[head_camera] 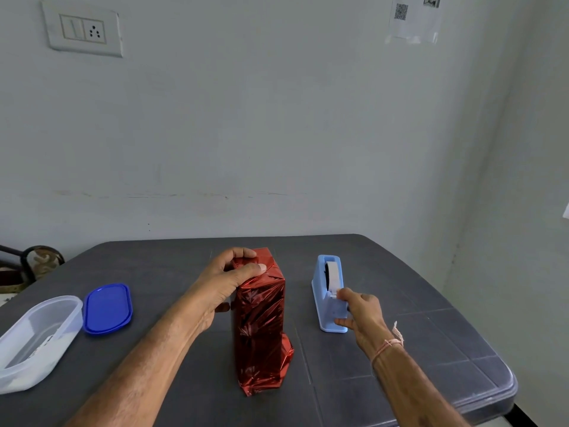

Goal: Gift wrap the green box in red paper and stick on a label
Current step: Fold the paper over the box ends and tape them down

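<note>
Item, upper left of the frame: a white switch plate (83,30) is sitting on the wall.

Item, lower left: a clear plastic tub (37,340) is lying open on the dark grey table (400,349), with a blue lid (107,308) lying flat just beside it on the right.

Item, centre: your left hand (228,282) is grasping the far end of the box (261,318), thumb pressing down on the folded paper there, fingers curling over the far edge.

Item, centre: the box is lying lengthwise on the table, running from the middle of the frame down toward the lower edge. The red paper (264,359) is covering it completely, and it is bunching out crumpled at the near right corner.

Item, right of centre: a light blue tape dispenser (329,291) is standing apart from the box, its roll facing up.

Item, right of centre: your right hand (360,312) is reaching to the dispenser's near end, one fingertip touching at the cutter and another resting against the base. Whether it is actually pinching tape cannot be told. A pink thread (388,345) is circling that wrist.

Item, upper right: a printed sheet (412,20) with a QR code is hanging on the wall.
</note>
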Motion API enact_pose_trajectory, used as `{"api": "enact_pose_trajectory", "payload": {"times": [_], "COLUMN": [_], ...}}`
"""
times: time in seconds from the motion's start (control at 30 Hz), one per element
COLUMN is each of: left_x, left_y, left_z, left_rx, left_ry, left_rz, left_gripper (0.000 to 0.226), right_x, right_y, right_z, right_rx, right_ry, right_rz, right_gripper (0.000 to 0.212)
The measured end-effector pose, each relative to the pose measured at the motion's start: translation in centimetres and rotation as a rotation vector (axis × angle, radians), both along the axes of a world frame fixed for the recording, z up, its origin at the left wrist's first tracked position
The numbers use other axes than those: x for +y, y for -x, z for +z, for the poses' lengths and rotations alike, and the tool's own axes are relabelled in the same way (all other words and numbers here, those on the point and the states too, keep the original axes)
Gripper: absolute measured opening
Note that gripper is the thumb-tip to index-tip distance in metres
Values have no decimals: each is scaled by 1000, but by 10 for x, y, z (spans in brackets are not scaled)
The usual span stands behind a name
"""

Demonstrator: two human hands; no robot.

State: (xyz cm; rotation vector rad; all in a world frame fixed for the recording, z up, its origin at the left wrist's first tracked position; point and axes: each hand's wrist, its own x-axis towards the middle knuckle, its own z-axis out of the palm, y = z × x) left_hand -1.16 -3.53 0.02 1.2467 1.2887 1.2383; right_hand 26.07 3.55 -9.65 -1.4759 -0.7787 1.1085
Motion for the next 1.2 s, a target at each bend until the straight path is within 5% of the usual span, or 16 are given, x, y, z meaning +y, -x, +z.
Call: {"api": "enact_pose_trajectory", "payload": {"times": [0.73,0.9,1.07,1.2], "left_x": [2,3,4,5], "left_y": [2,2,2,2], "left_z": [-1,-1,-4,-5], "left_rx": [10,24,38,61], "left_ry": [7,0,0,-13], "left_rz": [-2,-8,-6,0], "left_gripper": [31,33,31,28], "right_x": [-11,-10,-16,-16], "right_y": [3,4,6,-4], "right_z": [-46,-50,-72,-72], "right_rx": [35,-109,-509,-516], "right_ry": [-145,-199,-165,-131], "right_rz": [-16,-37,-115,-100], "right_gripper": [28,34,25,35]}}
